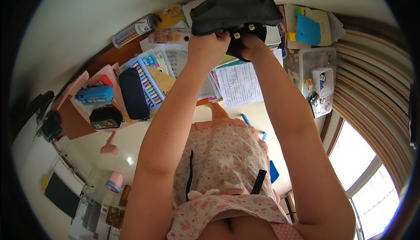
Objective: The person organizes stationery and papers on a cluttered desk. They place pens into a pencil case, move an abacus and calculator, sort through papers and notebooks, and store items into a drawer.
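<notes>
Both my arms reach forward over a desk, up to a black fabric bag [236, 10] raised above the papers. My left hand [208, 49] is closed on the bag's lower edge, its fingers curled and partly out of sight. At the other side my right hand [253, 47] holds a lower black part of the same bag, where small gold-coloured fittings show; most of its fingers are hidden behind the fabric. Under the bag lie written sheets of paper [238, 86] and a stack of books and folders.
To the left stand a pink holder [111, 80] with a blue pencil case [94, 94], a dark blue case [133, 93] and a box of paint tubes [148, 82]. A clear cylinder of pens [135, 30] lies behind. On the right are a clear plastic bin [302, 71] and a striped curtain [372, 73].
</notes>
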`<action>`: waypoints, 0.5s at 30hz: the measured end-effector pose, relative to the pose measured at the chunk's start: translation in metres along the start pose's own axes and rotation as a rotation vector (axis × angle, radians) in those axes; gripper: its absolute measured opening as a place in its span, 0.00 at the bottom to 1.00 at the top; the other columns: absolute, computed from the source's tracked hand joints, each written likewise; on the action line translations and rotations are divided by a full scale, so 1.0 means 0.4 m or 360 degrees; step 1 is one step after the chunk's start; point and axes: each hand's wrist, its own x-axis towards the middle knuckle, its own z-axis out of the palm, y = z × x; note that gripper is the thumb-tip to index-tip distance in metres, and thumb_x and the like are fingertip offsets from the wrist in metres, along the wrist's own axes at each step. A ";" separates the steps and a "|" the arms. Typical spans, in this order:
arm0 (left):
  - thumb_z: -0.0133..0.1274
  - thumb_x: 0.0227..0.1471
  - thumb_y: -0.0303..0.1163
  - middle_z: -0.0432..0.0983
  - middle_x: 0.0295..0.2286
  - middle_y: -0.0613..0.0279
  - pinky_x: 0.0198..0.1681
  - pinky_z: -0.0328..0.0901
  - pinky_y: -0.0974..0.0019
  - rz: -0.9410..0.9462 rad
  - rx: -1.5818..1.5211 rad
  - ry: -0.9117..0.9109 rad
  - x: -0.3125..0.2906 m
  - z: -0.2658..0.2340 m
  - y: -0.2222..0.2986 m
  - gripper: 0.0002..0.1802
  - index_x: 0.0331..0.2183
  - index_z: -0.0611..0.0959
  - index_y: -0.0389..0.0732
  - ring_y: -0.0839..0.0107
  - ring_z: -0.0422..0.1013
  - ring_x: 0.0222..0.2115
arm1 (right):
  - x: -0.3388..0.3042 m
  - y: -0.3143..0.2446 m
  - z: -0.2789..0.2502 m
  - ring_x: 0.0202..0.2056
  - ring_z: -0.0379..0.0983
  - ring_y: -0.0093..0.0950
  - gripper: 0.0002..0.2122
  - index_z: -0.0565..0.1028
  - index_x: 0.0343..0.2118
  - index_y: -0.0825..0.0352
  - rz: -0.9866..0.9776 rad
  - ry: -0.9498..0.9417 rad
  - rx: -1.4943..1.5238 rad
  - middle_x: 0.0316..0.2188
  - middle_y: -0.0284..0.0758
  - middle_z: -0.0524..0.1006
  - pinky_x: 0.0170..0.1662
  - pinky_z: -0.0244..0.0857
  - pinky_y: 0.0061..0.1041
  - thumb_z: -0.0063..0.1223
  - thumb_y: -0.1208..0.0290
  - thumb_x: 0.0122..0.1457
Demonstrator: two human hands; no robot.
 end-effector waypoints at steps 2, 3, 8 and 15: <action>0.56 0.42 0.31 0.77 0.24 0.56 0.32 0.68 0.61 -0.0018 0.0075 -0.0047 0.001 -0.003 0.002 0.07 0.26 0.79 0.39 0.56 0.74 0.26 | -0.028 0.002 0.012 0.42 0.74 0.33 0.09 0.68 0.45 0.64 0.0010 -0.0015 -0.0052 0.42 0.40 0.73 0.47 0.71 0.34 0.40 0.75 0.63; 0.56 0.42 0.32 0.77 0.24 0.57 0.32 0.68 0.61 -0.0062 0.0038 -0.0069 0.002 -0.004 0.003 0.07 0.26 0.79 0.39 0.56 0.74 0.26 | -0.044 0.003 0.022 0.40 0.74 0.33 0.09 0.68 0.45 0.66 -0.0008 0.0055 -0.0053 0.42 0.40 0.73 0.44 0.71 0.34 0.40 0.76 0.62; 0.55 0.44 0.34 0.77 0.24 0.57 0.32 0.68 0.61 -0.0088 0.0102 -0.0075 0.009 -0.008 0.007 0.08 0.25 0.79 0.39 0.58 0.74 0.26 | -0.164 -0.011 0.070 0.32 0.72 0.33 0.08 0.65 0.43 0.73 -0.0143 0.0351 -0.0076 0.44 0.47 0.71 0.38 0.75 0.31 0.39 0.77 0.62; 0.57 0.46 0.33 0.76 0.25 0.64 0.33 0.66 0.71 -0.0163 -0.0133 -0.0182 0.007 -0.027 -0.002 0.11 0.33 0.81 0.39 0.75 0.72 0.27 | -0.430 -0.030 0.057 0.24 0.70 0.23 0.11 0.64 0.41 0.79 0.0007 0.0264 -0.0018 0.40 0.53 0.72 0.25 0.73 0.17 0.44 0.78 0.59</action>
